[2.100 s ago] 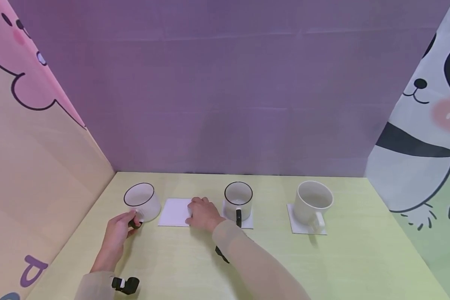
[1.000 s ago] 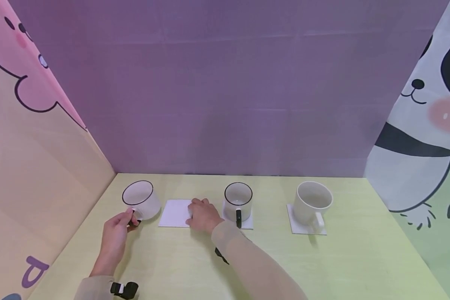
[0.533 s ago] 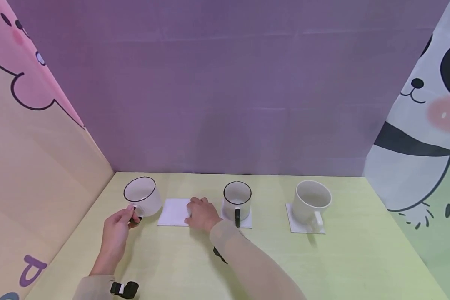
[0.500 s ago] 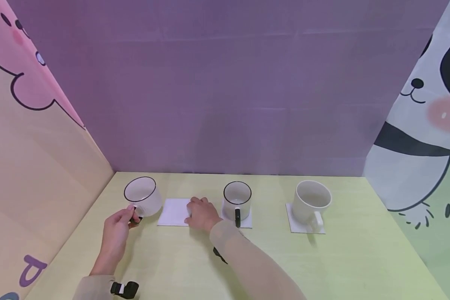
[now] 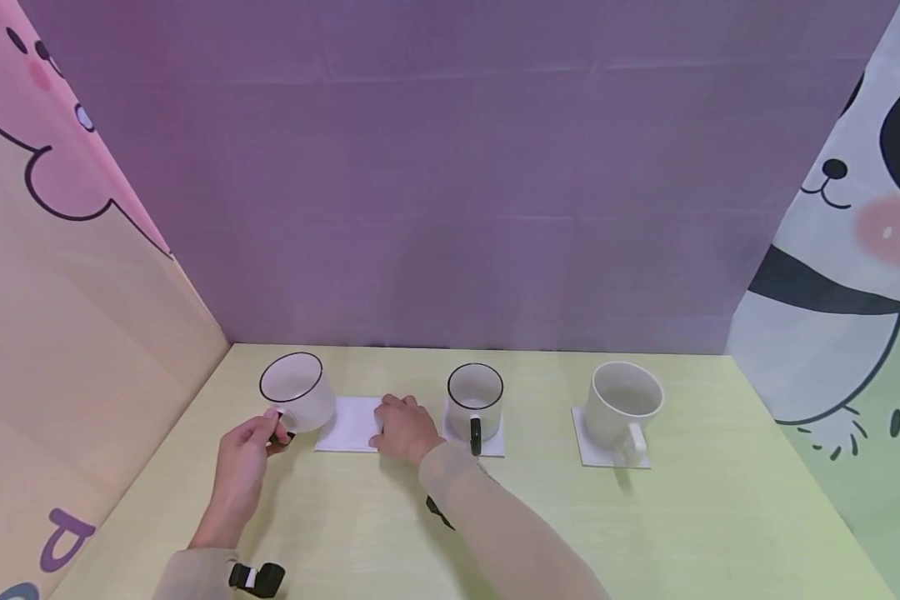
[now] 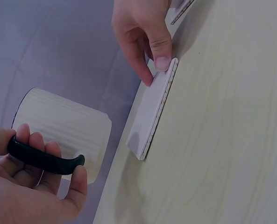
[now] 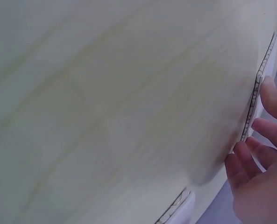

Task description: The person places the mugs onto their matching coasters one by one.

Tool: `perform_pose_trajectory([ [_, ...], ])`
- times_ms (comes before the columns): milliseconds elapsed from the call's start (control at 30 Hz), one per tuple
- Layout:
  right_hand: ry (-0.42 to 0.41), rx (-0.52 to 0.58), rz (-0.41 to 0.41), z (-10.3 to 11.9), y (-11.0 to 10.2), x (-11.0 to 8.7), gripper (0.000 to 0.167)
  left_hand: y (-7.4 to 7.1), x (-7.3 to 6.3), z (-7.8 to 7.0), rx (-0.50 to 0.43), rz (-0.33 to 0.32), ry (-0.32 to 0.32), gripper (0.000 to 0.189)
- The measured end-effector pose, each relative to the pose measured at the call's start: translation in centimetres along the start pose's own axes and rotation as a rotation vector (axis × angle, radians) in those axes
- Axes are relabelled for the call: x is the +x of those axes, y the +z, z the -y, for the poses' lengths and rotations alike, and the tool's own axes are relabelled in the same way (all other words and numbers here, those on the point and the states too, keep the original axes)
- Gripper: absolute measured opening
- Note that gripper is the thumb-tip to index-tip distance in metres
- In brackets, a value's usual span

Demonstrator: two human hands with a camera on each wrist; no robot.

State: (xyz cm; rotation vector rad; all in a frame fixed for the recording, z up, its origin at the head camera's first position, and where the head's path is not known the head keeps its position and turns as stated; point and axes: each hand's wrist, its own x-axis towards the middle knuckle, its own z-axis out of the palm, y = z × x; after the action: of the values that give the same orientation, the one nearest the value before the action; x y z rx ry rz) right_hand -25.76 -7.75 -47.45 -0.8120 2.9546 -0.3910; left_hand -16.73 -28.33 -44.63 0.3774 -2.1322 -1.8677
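Observation:
My left hand (image 5: 240, 462) grips the black handle (image 6: 45, 158) of a white mug (image 5: 311, 408) with a dark rim. The mug leans to the left, raised off the table, its right side overlapping the left edge of a square white coaster (image 5: 347, 425) in the head view. On that coaster's right side is my right hand (image 5: 407, 429), holding it flat against the table. The left wrist view shows the right thumb (image 6: 162, 63) on the coaster's near corner. Part of the coaster is hidden under the right hand.
Just right of my right hand, a second dark-rimmed mug (image 5: 475, 423) with a black handle stands on a coaster (image 5: 497, 448). Farther right, a plain white mug (image 5: 621, 412) stands on another coaster (image 5: 592, 454). A purple backdrop (image 5: 450, 208) rises behind the table (image 5: 645, 533).
The left hand has raised the mug slightly and carried it right, toward the coaster. My right hand and the other two mugs stay where they were.

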Motion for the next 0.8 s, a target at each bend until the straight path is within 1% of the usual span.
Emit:
perform_pose_trajectory([
  [233, 0.013, 0.003, -0.002, 0.0, 0.3, 0.0, 0.037, 0.5, -0.2, -0.1, 0.007, -0.007, -0.005, 0.043],
  [400, 0.013, 0.013, -0.004, 0.1, -0.1, -0.2, 0.038, 0.7, -0.3, 0.0, 0.009, -0.001, -0.014, 0.043],
  [700, 0.022, 0.003, 0.005, 0.1, -0.1, -0.1, 0.040, 1.3, -0.5, -0.1, -0.028, -0.006, 0.001, 0.043],
  [800, 0.027, 0.005, 0.009, 0.1, -0.1, 0.0, 0.041, 1.5, -0.5, -0.2, -0.032, 0.003, 0.004, 0.042],
])
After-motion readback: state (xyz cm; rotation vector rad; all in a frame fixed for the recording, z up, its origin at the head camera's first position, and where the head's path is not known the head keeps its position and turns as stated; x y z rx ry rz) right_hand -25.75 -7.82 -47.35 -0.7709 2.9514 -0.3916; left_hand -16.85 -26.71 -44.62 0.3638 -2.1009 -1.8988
